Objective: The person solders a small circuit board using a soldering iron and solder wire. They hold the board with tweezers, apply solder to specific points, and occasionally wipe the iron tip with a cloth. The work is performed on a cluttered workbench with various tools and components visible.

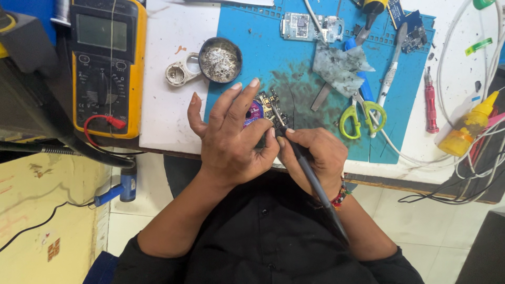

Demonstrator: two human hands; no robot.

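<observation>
I sit at a white tabletop point(168, 105) with a blue mat point(294, 68) over it; tiled floor shows below. A round tin point(220, 60) near the mat's left edge holds grey crumbly residue. A yellow meter point(108, 63) lies by the tabletop's left edge, scissors point(362, 114) on the mat's right half. My left hand point(231, 137) presses a small circuit board point(268, 108) at the mat's near edge, fingers spread. My right hand point(315, 158) grips a dark soldering iron point(302, 158); its long axis runs from my chest up-left, tip on the board.
</observation>
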